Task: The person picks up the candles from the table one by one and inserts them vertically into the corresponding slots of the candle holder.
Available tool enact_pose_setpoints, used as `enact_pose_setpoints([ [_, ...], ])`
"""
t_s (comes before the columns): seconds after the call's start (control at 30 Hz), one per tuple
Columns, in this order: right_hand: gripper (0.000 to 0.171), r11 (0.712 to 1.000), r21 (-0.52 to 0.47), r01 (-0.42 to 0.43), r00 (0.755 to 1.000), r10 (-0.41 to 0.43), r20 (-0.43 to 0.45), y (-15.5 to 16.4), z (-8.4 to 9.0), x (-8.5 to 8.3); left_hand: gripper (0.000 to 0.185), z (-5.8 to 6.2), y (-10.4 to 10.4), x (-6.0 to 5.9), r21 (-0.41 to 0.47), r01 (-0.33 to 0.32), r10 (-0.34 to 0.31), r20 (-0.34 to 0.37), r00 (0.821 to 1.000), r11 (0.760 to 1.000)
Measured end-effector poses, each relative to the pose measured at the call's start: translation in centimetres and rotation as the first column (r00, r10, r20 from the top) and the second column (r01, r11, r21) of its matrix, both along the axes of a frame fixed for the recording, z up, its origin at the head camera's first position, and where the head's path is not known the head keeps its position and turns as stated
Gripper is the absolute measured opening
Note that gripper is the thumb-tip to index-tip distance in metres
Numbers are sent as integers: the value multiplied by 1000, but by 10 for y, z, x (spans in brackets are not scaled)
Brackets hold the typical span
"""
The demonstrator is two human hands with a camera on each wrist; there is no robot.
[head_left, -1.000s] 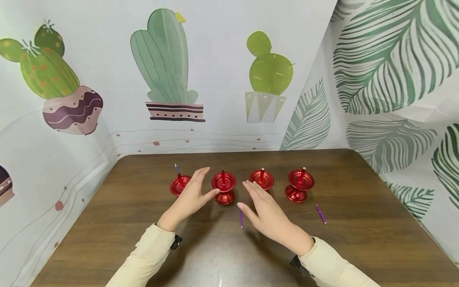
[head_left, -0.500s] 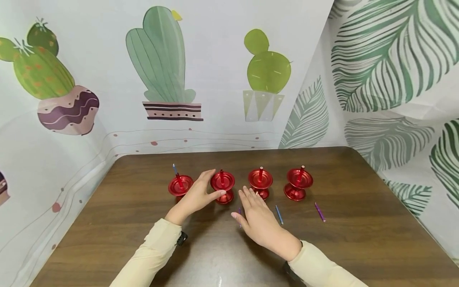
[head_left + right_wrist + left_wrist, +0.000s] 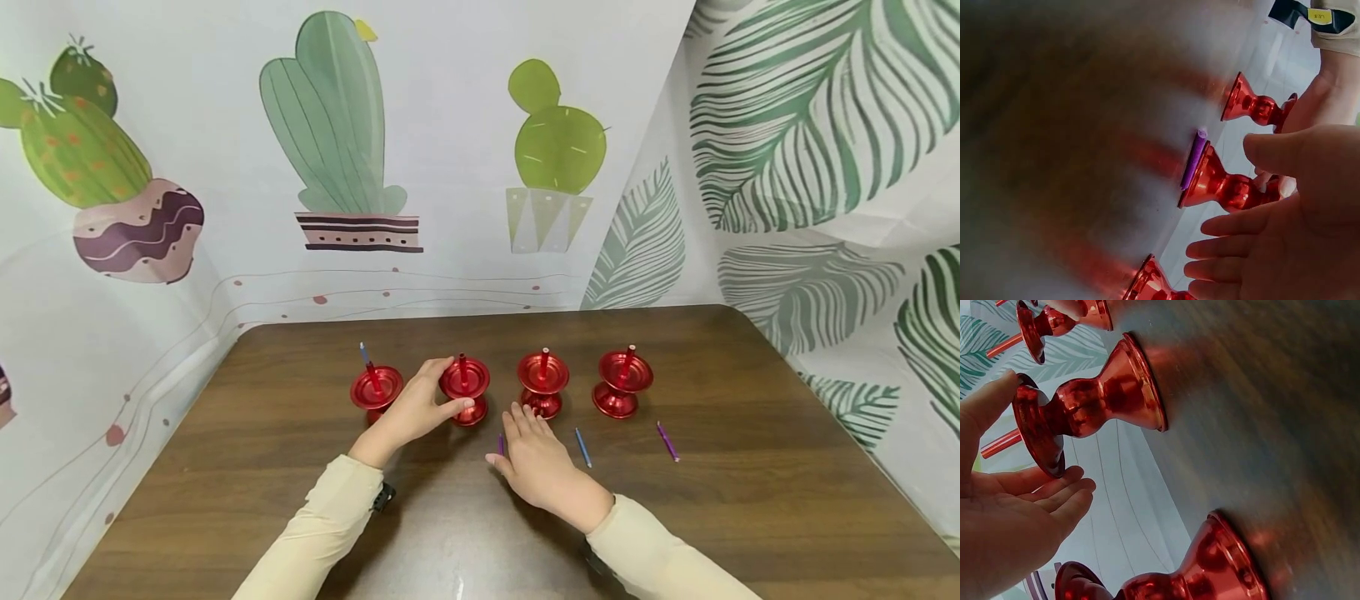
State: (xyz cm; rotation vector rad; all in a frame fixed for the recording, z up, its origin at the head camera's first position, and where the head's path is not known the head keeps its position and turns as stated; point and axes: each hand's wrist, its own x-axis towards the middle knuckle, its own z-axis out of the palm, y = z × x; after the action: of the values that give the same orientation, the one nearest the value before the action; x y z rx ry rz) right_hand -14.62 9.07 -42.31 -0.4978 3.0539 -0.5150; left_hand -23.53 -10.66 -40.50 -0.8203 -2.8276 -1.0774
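On table [image 3: 750, 500]: four red holders [image 3: 543, 382], three loose candles [image 3: 582, 447]; both hands [image 3: 414, 408] spread.

My left hand [image 3: 417, 408] covers part of the second red metal candle holder [image 3: 465, 388]. My right hand [image 3: 536, 462] hides most of a thin purple candle [image 3: 500, 443]. The dark wooden table [image 3: 1054, 156] blurs in my right wrist view.

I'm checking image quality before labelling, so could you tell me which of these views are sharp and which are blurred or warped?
Head view: sharp, evenly lit, a pale glare patch on the table near edge, wide-angle bending at the corners. Left wrist view: second candle holder fairly crisp, tabletop smeared. Right wrist view: tabletop heavily blurred, purple candle soft, right hand clearer.
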Motion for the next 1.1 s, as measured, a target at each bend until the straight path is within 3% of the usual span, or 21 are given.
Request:
enact_pose_setpoints([
  [0.3,68,994,106,12,998,-18,55,-3,2,-1,74,-2,0,0,7,2,-2,-14,1000,1000],
  [0.53,66,986,166,4,999,-11,42,-6,2,-3,73,-3,0,0,13,-1,2,-22,1000,1000],
  [0.9,25,982,176,-69,985,94,-142,-10,1,-2,73,-2,1,0,11,-8,8,-31,999,1000],
  [1.1,24,973,220,-76,967,126,-222,-11,-12,-7,71,-1,2,1,19,-5,6,-34,999,1000],
])
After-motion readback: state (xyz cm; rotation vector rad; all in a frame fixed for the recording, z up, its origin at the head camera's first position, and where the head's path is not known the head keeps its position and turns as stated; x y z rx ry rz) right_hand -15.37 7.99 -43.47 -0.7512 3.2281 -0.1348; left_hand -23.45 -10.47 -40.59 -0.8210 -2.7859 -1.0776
